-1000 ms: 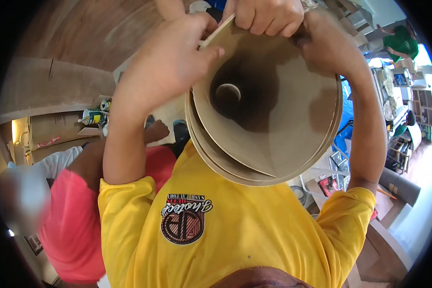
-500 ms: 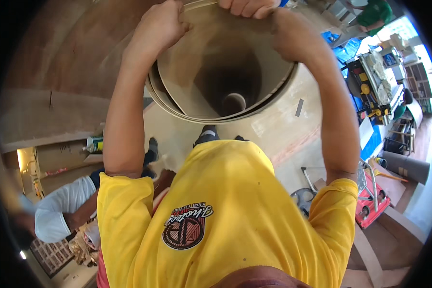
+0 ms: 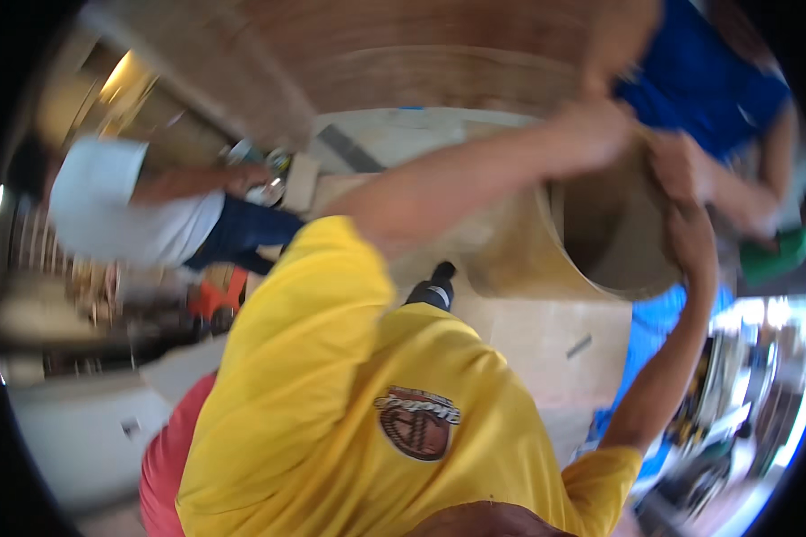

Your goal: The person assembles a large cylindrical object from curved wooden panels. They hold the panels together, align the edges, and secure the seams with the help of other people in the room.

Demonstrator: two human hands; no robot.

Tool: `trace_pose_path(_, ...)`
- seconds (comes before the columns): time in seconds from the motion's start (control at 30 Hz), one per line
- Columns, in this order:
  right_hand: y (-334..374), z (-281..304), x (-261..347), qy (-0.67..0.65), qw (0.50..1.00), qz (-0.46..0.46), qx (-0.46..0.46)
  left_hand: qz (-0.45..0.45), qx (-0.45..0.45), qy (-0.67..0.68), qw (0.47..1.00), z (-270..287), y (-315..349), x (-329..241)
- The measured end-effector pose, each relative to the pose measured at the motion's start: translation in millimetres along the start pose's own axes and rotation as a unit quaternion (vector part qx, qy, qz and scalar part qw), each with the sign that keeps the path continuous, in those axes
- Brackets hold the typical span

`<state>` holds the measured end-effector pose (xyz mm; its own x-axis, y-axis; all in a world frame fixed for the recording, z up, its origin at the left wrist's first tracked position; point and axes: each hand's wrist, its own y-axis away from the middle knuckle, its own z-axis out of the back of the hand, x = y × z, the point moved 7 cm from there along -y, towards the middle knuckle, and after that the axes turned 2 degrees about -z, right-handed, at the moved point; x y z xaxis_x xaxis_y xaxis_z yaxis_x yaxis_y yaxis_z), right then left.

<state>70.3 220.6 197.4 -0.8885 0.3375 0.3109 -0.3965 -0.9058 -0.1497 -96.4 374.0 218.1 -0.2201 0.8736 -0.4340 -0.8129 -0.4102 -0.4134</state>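
A rolled-up tan sheet (image 3: 519, 259), curled into a wide tube, is held up at the right, its dark hollow facing me. My left hand (image 3: 600, 130) grips the tube's upper rim with the arm stretched out. My right hand (image 3: 679, 170) grips the rim on the right side, forearm raised from below. A person in a blue shirt (image 3: 707, 85) stands just behind the tube, one hand (image 3: 743, 206) close to its rim beside mine. My yellow shirt (image 3: 349, 403) fills the lower middle. The picture is blurred by motion.
A large curved wooden surface (image 3: 421, 54) spans the top. A person in a white shirt and blue trousers (image 3: 125, 206) bends at the left. A pale board (image 3: 546, 345) lies on the floor beside blue sheeting (image 3: 654, 331). A red garment (image 3: 166, 465) shows at lower left.
The tube has swung from the top middle to the right side as my view turned. A person in blue now appears behind it. Both my hands keep their grip.
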Motion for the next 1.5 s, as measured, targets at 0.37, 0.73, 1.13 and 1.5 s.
trace_pose_path(0.37,-9,11,-12,0.157,0.98,-0.125,-0.006,0.038,0.011,-0.061,0.997,-19,-23,-8)
trace_pose_path(0.73,15,18,-9,0.057,0.986,-0.145,-0.058,0.021,-0.043,-0.076,0.996,-17,-12,-21)
trace_pose_path(1.13,33,21,-10,0.083,0.994,-0.041,-0.051,0.023,-0.011,-0.133,0.991,-42,-39,-16)
trace_pose_path(1.5,64,36,-4,-0.052,0.979,-0.172,-0.1,-0.077,0.135,-0.059,0.986,-51,-52,-33)
